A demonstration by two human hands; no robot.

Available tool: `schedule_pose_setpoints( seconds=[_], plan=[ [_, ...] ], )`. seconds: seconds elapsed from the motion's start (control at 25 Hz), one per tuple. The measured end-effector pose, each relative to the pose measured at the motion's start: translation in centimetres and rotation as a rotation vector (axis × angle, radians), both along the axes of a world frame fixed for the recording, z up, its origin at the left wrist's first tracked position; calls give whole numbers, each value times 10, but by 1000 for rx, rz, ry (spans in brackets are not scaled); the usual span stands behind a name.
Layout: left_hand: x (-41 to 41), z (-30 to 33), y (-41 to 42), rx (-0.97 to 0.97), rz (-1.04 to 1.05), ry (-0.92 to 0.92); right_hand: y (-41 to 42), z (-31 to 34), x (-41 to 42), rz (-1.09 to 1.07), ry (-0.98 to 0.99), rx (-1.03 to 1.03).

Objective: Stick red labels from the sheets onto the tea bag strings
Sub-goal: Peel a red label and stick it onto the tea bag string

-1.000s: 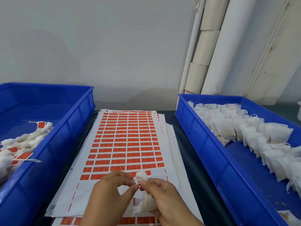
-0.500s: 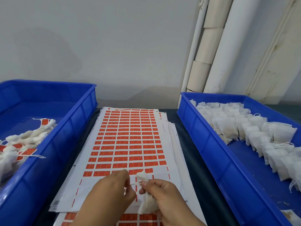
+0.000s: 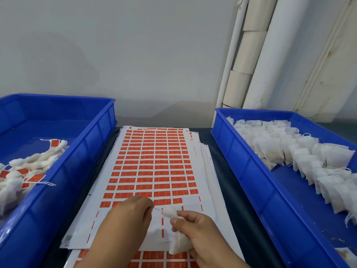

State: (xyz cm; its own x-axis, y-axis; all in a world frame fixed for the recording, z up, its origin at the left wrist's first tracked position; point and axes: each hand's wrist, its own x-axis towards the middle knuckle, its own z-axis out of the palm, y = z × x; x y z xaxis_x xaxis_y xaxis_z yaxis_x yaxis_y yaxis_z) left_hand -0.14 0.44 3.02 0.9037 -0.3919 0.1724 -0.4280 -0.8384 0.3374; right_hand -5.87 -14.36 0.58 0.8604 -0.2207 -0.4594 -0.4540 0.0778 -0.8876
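Fingertips first: the left hand (image 3: 128, 219), low in the frame just left of centre, has its fingers curled in and is pinching the thin string (image 3: 157, 209) at its tip, and that string runs a short way right to the tea bag (image 3: 178, 242). The right hand (image 3: 201, 233), bottom centre-right, is clenched round that white bag, with the bag's upper end poking out above the thumb and its lower corner hanging out below the palm. Both hands hover over the bottom edge of the top label sheet (image 3: 154, 165), which lies in the middle of the frame on a fanned stack of sheets. Rows of red labels (image 3: 150, 151) fill most of that sheet; its bottom rows are largely peeled bare, with only thin red slivers left on the white backing (a few full labels remain at the left). Another sheet peeks out underneath at the bottom edge of the frame.

Over at the left of the frame, the left blue bin (image 3: 63, 171) holds a small heap of bags with red tags on their strings. At the right, the right blue bin (image 3: 249, 171) carries a long bank of plain white bags, strings loose, no red showing on them. Pale pipes (image 3: 258, 55) stand against the wall in the upper right.
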Motion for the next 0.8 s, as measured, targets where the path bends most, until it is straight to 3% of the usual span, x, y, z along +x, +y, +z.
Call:
schedule_pose_setpoints(
  seconds=[0.28,0.4,0.52,0.68,0.8],
  plan=[
    [10,16,11,-108,15,-124,-12,6,-12,154,-28,59],
    [7,20,6,-130,-34,-123,-16,17,-14,388,-91,97],
    [2,18,0,-106,-107,-142,-10,26,-9,509,-148,-24],
    [9,16,3,-90,-125,-139,-6,23,1,359,-197,83],
    [22,11,5,-78,-111,-88,-19,15,6,111,-199,207]
  ],
)
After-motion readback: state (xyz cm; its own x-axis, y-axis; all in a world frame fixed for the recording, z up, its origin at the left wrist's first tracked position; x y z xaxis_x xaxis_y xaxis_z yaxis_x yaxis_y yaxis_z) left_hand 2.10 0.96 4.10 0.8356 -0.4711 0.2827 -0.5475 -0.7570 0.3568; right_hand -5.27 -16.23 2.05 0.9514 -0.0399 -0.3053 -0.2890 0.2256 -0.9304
